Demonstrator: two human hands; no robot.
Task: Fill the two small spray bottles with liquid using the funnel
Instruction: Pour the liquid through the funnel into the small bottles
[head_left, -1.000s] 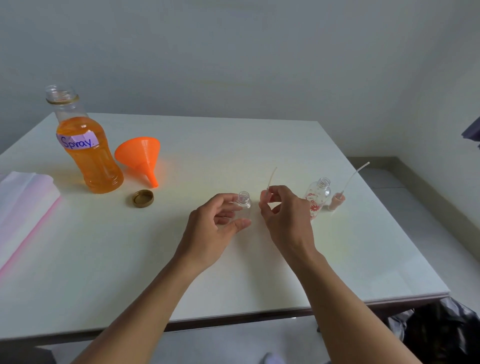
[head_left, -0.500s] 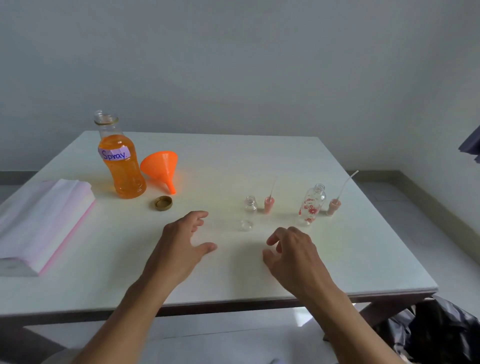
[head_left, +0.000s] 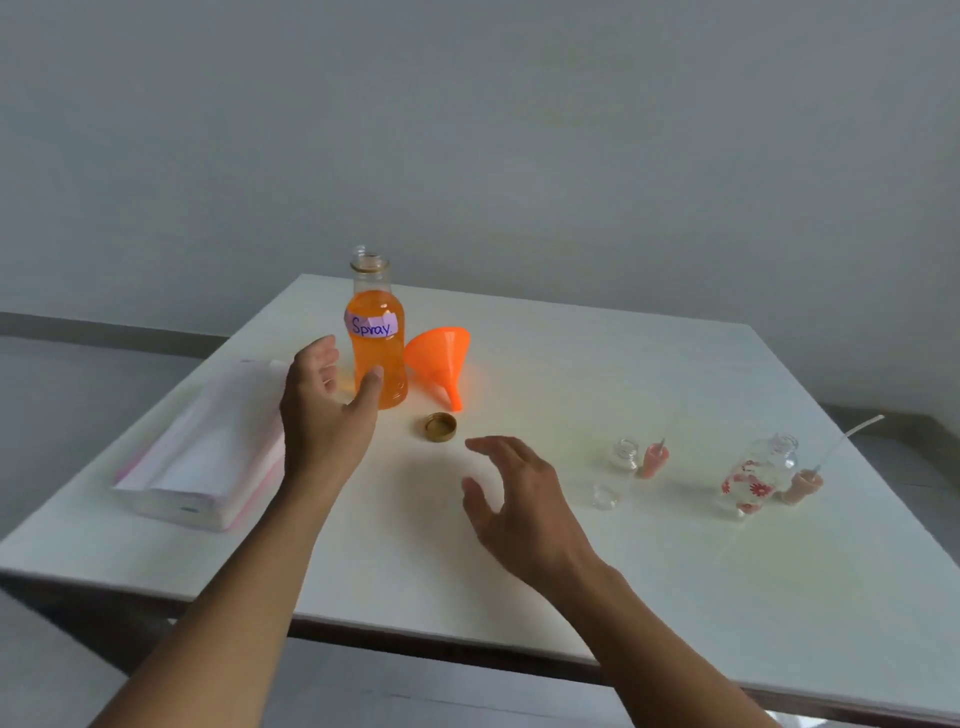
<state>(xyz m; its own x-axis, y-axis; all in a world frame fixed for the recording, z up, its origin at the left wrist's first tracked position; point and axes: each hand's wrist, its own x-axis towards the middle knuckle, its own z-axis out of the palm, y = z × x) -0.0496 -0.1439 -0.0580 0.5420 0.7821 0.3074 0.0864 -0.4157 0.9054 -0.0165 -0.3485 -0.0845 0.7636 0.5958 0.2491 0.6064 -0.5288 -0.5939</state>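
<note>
Funnel (head_left: 439, 356), orange, lies on its side at the far left of the table (head_left: 571, 364), just beside the tall orange-filled bottle (head_left: 378, 348). At the right stand the tiny clear bottle (head_left: 626, 454) and, further right, the flowered bottle (head_left: 756, 478), both upright and uncapped. The left hand (head_left: 324, 415), fingers spread, is at the tall bottle; I cannot tell whether it touches. The right hand (head_left: 524, 504) hovers mid-table, fingers loosely apart, holding nothing.
</note>
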